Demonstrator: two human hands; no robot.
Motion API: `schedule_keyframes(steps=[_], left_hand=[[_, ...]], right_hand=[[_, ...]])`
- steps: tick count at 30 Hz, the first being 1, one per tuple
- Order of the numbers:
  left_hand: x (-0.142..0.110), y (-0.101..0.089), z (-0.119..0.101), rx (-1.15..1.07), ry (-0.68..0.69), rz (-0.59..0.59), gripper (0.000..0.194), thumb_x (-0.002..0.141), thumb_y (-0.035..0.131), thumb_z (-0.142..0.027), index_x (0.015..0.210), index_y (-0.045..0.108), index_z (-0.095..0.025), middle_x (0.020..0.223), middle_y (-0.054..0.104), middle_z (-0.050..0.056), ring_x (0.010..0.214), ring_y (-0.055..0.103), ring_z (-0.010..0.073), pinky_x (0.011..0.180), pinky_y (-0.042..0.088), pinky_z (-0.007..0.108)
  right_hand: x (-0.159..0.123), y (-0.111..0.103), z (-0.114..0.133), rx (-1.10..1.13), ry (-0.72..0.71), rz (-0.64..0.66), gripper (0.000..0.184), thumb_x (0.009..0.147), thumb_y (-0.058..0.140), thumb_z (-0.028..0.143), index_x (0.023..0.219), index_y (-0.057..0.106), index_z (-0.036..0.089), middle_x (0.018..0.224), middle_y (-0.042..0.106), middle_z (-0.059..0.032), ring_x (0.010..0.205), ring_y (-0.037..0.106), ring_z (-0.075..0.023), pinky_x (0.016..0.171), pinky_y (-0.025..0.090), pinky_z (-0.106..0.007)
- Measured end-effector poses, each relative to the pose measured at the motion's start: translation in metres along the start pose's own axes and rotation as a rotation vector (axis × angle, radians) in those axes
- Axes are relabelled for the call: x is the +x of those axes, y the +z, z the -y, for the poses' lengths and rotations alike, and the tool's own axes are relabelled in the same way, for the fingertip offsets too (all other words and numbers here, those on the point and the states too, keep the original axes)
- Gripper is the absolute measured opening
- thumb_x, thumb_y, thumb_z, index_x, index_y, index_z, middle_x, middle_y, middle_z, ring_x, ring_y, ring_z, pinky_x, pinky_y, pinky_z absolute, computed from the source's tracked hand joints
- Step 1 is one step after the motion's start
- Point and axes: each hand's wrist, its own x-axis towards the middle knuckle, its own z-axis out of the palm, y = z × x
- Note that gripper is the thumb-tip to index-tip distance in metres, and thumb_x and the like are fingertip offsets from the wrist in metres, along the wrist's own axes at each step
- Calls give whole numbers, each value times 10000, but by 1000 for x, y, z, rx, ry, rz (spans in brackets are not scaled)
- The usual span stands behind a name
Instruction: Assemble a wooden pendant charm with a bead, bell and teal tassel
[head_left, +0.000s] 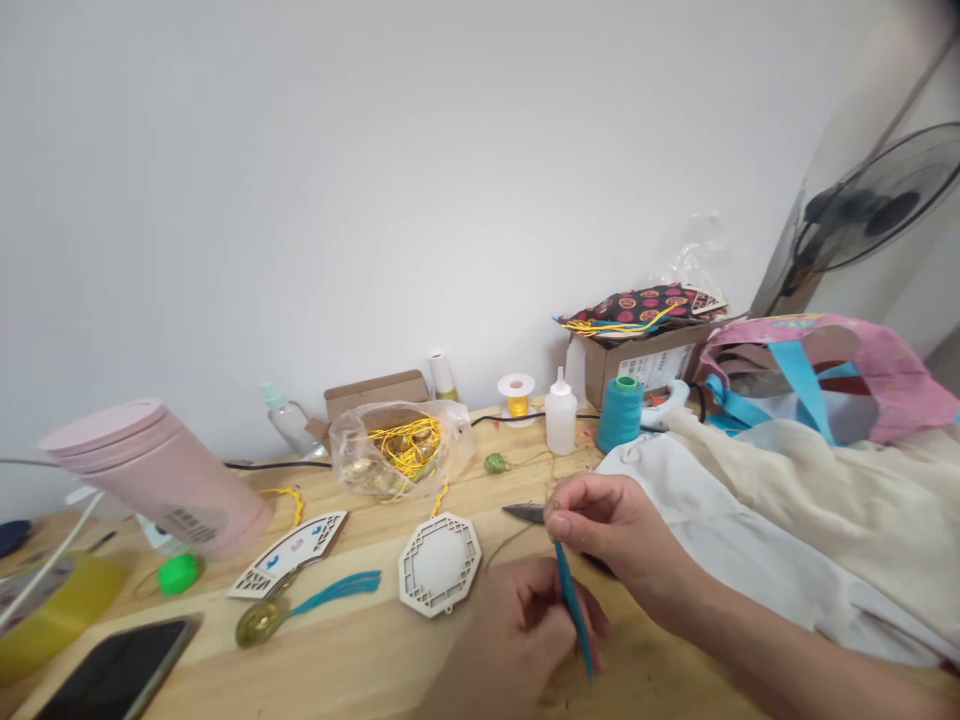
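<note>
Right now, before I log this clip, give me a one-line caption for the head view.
The right hand pinches a teal tassel beside the left hand above a wooden table.

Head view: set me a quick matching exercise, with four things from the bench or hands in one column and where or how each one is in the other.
Things:
1. Teal tassel
2. Teal thread cone
3. Octagonal wooden lattice frame
4. Clear plastic bag

States:
A. Holding tangled gold cord
B. Pinched in the right hand
C. Lying flat on the wooden bench
D. Standing upright beside a cardboard box

Pairs: 1-B, 2-D, 3-C, 4-A
</note>
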Motion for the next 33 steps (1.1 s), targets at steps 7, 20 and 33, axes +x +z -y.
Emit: schedule_keyframes(steps=[7,20,33], left_hand=[[-8,-11,8,304,-43,197,350,568,373,-24,610,672,-201,700,677,-8,659,589,158,589,418,224],[0,-11,-9,-13,126,-58,200,770,495,-283,754,661,-173,775,655,9,831,541,169,772,371,251],[-11,5,-15,75,-40,300,368,813,308,-457,579,405,-191,842,660,69,790,536,170,750,358,267]], right_hand=[[3,-11,4,-18,-68,-72,186,598,697,295,565,573,160,534,522,43,482,386,-65,447,295,-190],[-1,0,-2,-26,-77,50,134,602,690,222,578,577,155,485,538,45,389,468,-63,380,339,-185],[4,-10,6,-54,-94,-157,161,599,693,269,576,592,145,513,527,45,485,422,-61,462,341,-187]])
